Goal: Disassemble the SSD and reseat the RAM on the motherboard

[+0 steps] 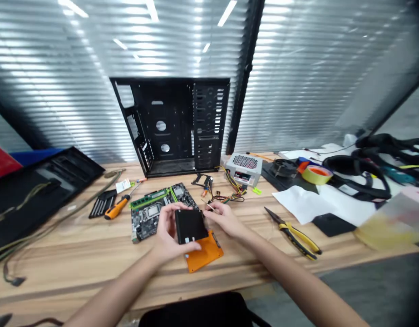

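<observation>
My left hand is closed around a flat black drive, holding it up above the wooden table. My right hand is at the drive's right edge, its fingers pinched on a small connector with thin wires that I cannot make out clearly. Under the drive lies an orange rectangular piece. A green motherboard lies just behind my left hand.
An open black computer case stands at the back. A power supply with coloured wires sits to its right. An orange-handled screwdriver, a bit set, yellow pliers, tape roll, white sheets and black cables lie around.
</observation>
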Tool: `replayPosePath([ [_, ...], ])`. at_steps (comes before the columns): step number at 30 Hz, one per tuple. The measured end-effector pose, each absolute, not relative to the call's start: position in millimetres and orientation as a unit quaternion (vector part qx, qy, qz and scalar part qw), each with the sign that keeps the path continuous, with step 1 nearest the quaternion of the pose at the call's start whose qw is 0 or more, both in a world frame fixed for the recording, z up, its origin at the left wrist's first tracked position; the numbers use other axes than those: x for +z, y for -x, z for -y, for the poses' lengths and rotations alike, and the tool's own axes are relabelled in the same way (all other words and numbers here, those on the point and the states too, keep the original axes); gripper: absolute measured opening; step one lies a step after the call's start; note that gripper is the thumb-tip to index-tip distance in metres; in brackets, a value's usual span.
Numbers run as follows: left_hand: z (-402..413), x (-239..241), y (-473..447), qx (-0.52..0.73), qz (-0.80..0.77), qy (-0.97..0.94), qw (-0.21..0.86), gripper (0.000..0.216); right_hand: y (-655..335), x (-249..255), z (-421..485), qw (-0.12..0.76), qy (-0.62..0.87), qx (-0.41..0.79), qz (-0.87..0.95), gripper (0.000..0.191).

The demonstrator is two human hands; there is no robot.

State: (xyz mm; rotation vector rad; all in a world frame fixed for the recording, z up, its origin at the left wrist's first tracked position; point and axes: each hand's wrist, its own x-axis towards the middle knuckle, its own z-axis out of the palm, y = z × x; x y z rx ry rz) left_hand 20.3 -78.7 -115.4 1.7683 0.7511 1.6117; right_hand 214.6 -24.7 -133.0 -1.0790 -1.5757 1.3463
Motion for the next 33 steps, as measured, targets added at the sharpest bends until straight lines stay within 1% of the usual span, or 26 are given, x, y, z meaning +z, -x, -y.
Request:
replayPosePath([
  [3, 79.2, -116.0, -22.7, 0.615, -0.260, -0.680, 0.303, 0.082, -212.6, -128.3, 36.0, 0.368, 0.436, 0.654, 0.497, 0.046],
  [5, 77.3, -115.8, -22.9, 0.618, -0.249, -0.683, 0.300, 0.080, -215.0, -124.8, 46.3, 0.356, 0.385, 0.734, 0.432, 0.051],
  [7, 73.8, -114.9, -22.1, 0.615, -0.255, -0.687, 0.291, 0.077, -217.8, -122.1, 55.7, 0.370, 0.330, 0.774, 0.393, 0.056],
  [12, 63.9, -110.9, -21.0, 0.585, -0.298, -0.706, 0.265, 0.077, -222.7, -115.5, 70.2, 0.447, 0.319, 0.760, 0.348, 0.059],
  [18, 63.6, -109.3, -31.6, 0.572, -0.307, -0.703, 0.292, 0.082, -219.7, -120.7, 80.9, 0.481, 0.352, 0.731, 0.332, 0.055],
  [22, 61.6, -104.4, -38.9, 0.547, -0.285, -0.722, 0.313, 0.088, -215.2, -121.8, 89.1, 0.510, 0.373, 0.714, 0.301, 0.059],
  [25, 63.5, -83.4, -42.4, 0.573, -0.243, -0.714, 0.322, 0.093, -224.2, -117.4, 90.8, 0.546, 0.382, 0.696, 0.266, 0.058],
  [26, 67.6, -71.6, -43.6, 0.598, -0.225, -0.701, 0.317, 0.089, -230.3, -116.4, 89.9, 0.552, 0.392, 0.690, 0.258, 0.057],
  [27, 74.3, -57.8, -44.8, 0.623, -0.207, -0.687, 0.312, 0.079, -237.6, -115.8, 88.2, 0.549, 0.406, 0.684, 0.254, 0.055],
  [30, 109.2, -12.1, -43.9, 0.646, -0.200, -0.682, 0.279, 0.028, -262.6, -117.3, 80.2, 0.511, 0.468, 0.675, 0.254, 0.053],
  [31, 123.9, 1.4, -40.3, 0.649, -0.193, -0.687, 0.264, 0.022, -270.4, -118.2, 77.1, 0.496, 0.486, 0.672, 0.257, 0.052],
  [33, 152.1, 21.7, -26.2, 0.659, -0.150, -0.707, 0.208, 0.023, -283.0, -119.9, 70.7, 0.473, 0.512, 0.664, 0.271, 0.051],
])
